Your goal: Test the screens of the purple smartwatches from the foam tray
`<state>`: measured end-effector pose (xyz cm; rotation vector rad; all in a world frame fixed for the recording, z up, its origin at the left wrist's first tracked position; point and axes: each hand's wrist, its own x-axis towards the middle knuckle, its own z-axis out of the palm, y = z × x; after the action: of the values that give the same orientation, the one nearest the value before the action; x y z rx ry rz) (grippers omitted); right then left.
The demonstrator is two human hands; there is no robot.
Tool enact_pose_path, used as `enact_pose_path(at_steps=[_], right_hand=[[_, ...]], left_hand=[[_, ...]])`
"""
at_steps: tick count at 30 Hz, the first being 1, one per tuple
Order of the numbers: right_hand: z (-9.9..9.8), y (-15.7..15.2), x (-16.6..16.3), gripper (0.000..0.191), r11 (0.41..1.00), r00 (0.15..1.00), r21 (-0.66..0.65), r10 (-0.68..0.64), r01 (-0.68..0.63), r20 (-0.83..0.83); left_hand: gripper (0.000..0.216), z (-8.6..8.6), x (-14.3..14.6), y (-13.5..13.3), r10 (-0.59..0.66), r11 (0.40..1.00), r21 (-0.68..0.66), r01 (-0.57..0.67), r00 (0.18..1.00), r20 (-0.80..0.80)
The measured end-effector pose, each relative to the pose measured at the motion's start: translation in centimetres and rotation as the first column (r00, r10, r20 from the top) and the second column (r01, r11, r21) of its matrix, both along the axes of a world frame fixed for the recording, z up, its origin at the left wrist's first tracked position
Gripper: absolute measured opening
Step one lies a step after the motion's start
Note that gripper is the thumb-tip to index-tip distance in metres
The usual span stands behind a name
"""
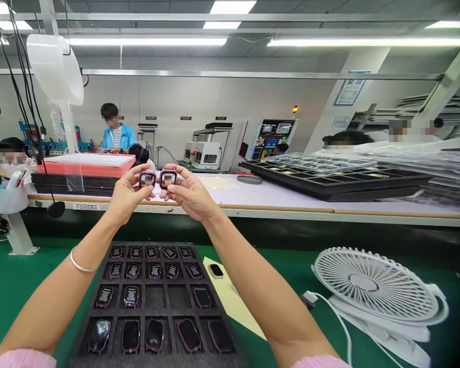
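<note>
Two small smartwatches without straps are held up side by side in front of me, their lit screens facing me. My left hand (125,193) pinches the left smartwatch (147,179) between thumb and fingers. In my right hand (191,193) the other smartwatch (168,180) is gripped the same way. Below my forearms lies a black foam tray (172,324) with rows of square pockets. Most pockets hold a purple-rimmed watch; some screens show white text, others are dark. Two pockets in the third row from the front edge's far side hold no watch.
Right of the tray, a yellow sheet (239,312) carries a single watch (215,271). A white fan (375,286) with a cable stands at the right. On the shelf are black trays (329,184) and a red box (88,166). A pen holder (9,198) is at left; people sit and stand beyond.
</note>
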<state>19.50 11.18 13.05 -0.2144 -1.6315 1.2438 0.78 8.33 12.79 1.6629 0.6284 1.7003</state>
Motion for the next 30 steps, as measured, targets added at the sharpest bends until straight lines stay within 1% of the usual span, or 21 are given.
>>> enact_pose_path(at_steps=[2,4,6,8,10,13,15,17,19,22,30], right_hand=[[-1.2,-0.5,0.2,0.058,1.000,1.000,-0.021,0.009,-0.009,-0.003],[-3.0,-1.0,0.3,0.058,0.998,1.000,-0.064,0.019,-0.020,-0.008],[-5.3,-1.6,0.3,0.058,0.990,0.999,-0.136,0.037,-0.039,-0.014],[-8.0,-2.1,0.3,0.059,0.970,0.998,-0.234,0.061,-0.066,-0.032],[-10.8,-2.6,0.0,0.060,0.933,0.995,-0.347,0.082,-0.097,-0.056],[-14.8,-3.2,-0.5,0.061,0.859,0.992,-0.496,0.102,-0.128,-0.080],[-16.9,-3.5,-0.9,0.060,0.815,0.991,-0.564,0.108,-0.134,-0.079],[-18.5,-3.8,-1.2,0.058,0.784,0.992,-0.607,0.104,-0.129,-0.076],[-19.6,-3.9,-1.3,0.055,0.764,0.992,-0.633,0.101,-0.124,-0.071],[-20.4,-3.9,-1.3,0.051,0.756,0.991,-0.642,0.116,-0.128,-0.061],[-20.7,-3.8,-0.7,0.049,0.779,0.992,-0.618,0.129,-0.108,-0.010]], left_hand=[[0.065,-1.1,0.1,-0.4,-0.012,1.000,-0.029,0.011,1.000,-0.002],[0.067,-2.7,0.1,-1.0,-0.031,0.996,-0.085,0.030,1.000,-0.005],[0.070,-4.8,0.0,-1.8,-0.050,0.985,-0.163,0.048,0.999,-0.008],[0.070,-7.1,-0.2,-2.6,-0.063,0.964,-0.258,0.059,0.998,-0.008],[0.070,-9.4,-0.5,-3.3,-0.064,0.931,-0.359,0.060,0.998,-0.001],[0.069,-12.7,-0.8,-4.2,-0.044,0.873,-0.485,0.044,0.999,0.010],[0.067,-14.6,-1.0,-4.5,-0.022,0.839,-0.544,0.026,1.000,0.015],[0.065,-16.2,-1.2,-4.7,0.006,0.811,-0.585,0.007,1.000,0.020],[0.063,-17.3,-1.2,-4.8,0.026,0.793,-0.609,-0.009,0.999,0.020],[0.059,-18.3,-1.3,-4.8,0.030,0.789,-0.614,-0.020,1.000,0.006],[0.050,-18.7,-1.4,-4.8,0.018,0.802,-0.596,-0.027,1.000,-0.021]])
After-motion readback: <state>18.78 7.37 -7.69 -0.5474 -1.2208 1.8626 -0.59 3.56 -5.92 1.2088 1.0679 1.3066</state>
